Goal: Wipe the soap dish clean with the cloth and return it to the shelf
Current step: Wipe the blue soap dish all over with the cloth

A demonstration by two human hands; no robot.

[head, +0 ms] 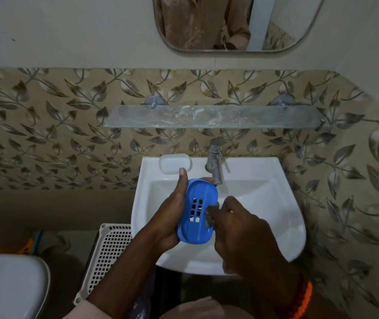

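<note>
A blue soap dish [197, 211] with a grid of slots is held over the white sink [264, 203]. My left hand [172, 210] grips it from the left, thumb up along its far edge. My right hand [236, 224] pinches a small dark cloth [209, 216] against the dish's right rim; most of the cloth is hidden by my fingers. The glass shelf [216, 116] on the wall above the tap carries nothing.
A white bar of soap [175, 163] lies on the sink's back left corner, beside the metal tap [216, 162]. A white lattice basket [110, 249] stands left of the sink, a toilet [9, 286] at lower left. A mirror [234, 24] hangs above.
</note>
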